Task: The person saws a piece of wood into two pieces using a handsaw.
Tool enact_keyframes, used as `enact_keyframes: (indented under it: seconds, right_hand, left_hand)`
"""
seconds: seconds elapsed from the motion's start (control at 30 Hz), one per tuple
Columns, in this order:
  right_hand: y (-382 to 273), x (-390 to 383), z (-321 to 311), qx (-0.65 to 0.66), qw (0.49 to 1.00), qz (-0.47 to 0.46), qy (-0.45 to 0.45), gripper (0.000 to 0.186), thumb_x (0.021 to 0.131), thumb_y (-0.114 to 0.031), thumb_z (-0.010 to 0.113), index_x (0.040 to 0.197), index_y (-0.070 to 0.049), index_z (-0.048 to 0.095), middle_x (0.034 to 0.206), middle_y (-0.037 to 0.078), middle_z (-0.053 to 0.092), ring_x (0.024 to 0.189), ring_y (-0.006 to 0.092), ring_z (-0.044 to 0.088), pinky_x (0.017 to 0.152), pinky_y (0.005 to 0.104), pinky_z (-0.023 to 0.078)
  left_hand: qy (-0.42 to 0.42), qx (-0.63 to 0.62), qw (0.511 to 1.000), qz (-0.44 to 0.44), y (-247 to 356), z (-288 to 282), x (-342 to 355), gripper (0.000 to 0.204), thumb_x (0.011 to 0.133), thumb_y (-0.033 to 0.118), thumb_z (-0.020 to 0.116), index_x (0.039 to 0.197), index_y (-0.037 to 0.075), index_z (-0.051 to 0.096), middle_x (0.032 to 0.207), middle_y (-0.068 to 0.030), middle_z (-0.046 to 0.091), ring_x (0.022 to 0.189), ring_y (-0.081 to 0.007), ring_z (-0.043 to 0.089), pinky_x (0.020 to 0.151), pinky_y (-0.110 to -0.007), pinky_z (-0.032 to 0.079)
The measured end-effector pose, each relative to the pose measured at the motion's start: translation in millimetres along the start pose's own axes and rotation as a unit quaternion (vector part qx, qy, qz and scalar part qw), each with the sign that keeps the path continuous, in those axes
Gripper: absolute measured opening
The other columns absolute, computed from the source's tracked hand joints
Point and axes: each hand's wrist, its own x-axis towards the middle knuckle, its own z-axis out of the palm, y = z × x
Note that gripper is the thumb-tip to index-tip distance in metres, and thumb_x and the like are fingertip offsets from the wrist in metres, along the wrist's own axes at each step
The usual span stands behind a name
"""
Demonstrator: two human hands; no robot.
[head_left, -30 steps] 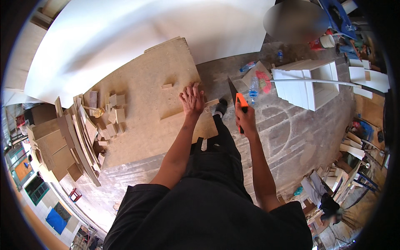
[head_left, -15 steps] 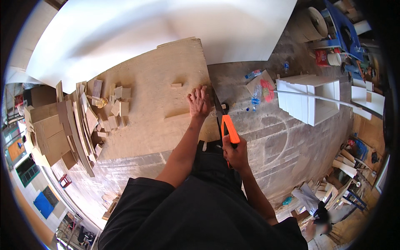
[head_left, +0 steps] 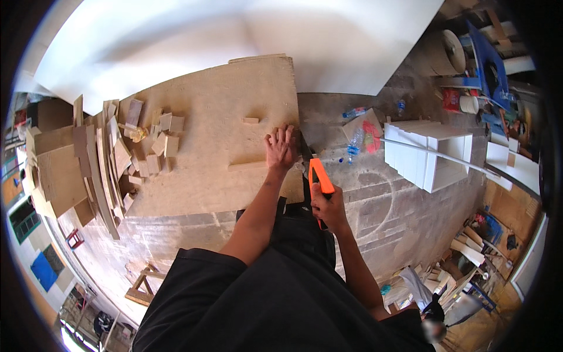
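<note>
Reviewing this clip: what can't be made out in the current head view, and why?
All in the head view:
What lies under the left hand on the board: hidden by the hand.
Part of the saw: covered by the gripping right hand.
Its teeth: too small and dark.
Far extent of the white sheet: cut off by the top edge.
The person at lower right: small, partly blurred.

No text, label or number is legible here.
</note>
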Motion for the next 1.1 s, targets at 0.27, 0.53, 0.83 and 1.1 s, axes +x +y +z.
enact_keyframes:
  seconds: [0.27,0.53,0.83,1.1]
  right_hand:
    - [-5,-5,1,0.024,0.998,0.055,0.014,0.035,0.101,-0.035,0.063,0.079,-0.009,0.053,0.06,-0.004,0.048,0.047,0.0036,0.046,0.042,0.0221,0.036]
    - [-9,-6,9,-0.017,0.996,0.079,0.044,0.039,0.101,-0.037,0.063,0.076,-0.009,0.051,0.06,-0.004,0.048,0.047,0.0036,0.045,0.041,0.0224,0.035]
    - [-2,3,11,0.001,0.996,0.074,0.051,0.039,0.099,-0.036,0.066,0.076,-0.009,0.051,0.059,-0.005,0.046,0.046,0.0034,0.043,0.041,0.0225,0.033]
    - [-13,-27,-1,-0.01,0.995,0.085,0.049,0.04,0.1,-0.034,0.064,0.073,-0.01,0.048,0.057,-0.005,0.044,0.045,0.004,0.04,0.04,0.0228,0.032]
  left_hand:
    - [-0.008,0.007,1.0,-0.003,-4,1,-1,0.048,0.094,0.026,0.052,0.141,0.015,0.045,0.141,-0.0064,0.048,0.132,-0.028,0.04,0.106,-0.049,0.03]
    - [-0.015,0.013,1.0,-0.001,-5,1,-1,0.053,0.093,0.026,0.052,0.144,0.015,0.044,0.141,-0.0068,0.048,0.131,-0.0271,0.04,0.106,-0.049,0.03]
    - [0.017,0.019,1.0,0.002,-2,3,1,0.055,0.093,0.027,0.052,0.146,0.015,0.045,0.142,-0.0055,0.048,0.129,-0.0275,0.043,0.104,-0.05,0.032]
    - [0.018,0.016,1.0,0.007,-7,3,-1,0.058,0.091,0.026,0.053,0.147,0.015,0.043,0.142,-0.0057,0.048,0.129,-0.0275,0.043,0.103,-0.049,0.033]
